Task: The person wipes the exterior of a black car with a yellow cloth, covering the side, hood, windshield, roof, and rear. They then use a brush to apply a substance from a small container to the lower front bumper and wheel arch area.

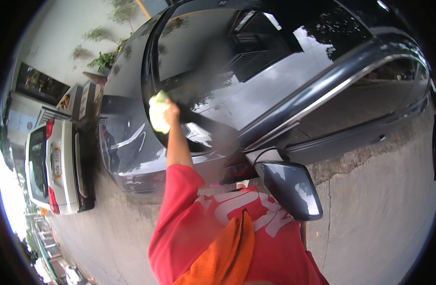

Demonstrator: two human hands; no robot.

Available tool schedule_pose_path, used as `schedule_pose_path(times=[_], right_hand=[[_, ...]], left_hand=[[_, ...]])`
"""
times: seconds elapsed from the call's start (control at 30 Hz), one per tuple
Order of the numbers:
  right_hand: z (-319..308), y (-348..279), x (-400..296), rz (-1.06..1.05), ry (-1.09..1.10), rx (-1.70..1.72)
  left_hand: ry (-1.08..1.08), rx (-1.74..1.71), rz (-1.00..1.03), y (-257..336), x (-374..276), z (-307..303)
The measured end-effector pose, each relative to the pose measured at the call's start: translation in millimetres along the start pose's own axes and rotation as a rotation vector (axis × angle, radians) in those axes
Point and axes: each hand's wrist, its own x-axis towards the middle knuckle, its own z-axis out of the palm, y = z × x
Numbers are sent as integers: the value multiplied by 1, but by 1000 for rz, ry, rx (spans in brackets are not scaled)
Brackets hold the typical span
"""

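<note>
My left hand (172, 112) grips a pale yellow cloth (158, 115) at the lower edge of a dark car's windshield (218, 82), near the rear edge of the hood (129, 107). The cloth is bunched and slightly blurred; whether it presses on the glass or on the trim below it, I cannot tell. My left arm reaches forward over the front fender. My right hand is out of view. An orange towel (221, 256) hangs down the front of my red shirt (178, 235).
The car's side mirror (289, 188) juts out close to my body on the right, below the side window (356, 96). A white car (54, 164) stands on the concrete pavement (107, 228) to the left. Steps (84, 99) and potted plants (105, 60) line a pale wall (57, 39).
</note>
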Motion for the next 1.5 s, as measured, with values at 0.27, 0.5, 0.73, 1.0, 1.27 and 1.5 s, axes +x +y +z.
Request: schedule_pose_path(times=[0.27, 0.5, 0.73, 1.0, 1.27, 1.5], right_hand=[[-62, 148, -29, -50, 151, -26], [-162, 189, -17, -11, 149, 291], [-260, 285, -22, -171, 66, 457], [-371, 294, -6, 228, 137, 525], [-602, 277, 79, 13, 480, 618], [-739, 296, 58, 231, 456, 677]], left_hand=[[-212, -198, 580, 330, -315, -63], [-1148, -556, 1314, 374, -783, -110], [-1452, -252, 1236, 210, -917, -38], [-99, -823, 540, 260, -780, -209], [122, -107, 488, 554, -611, -38], [457, -203, 1074, 940, -836, 61]])
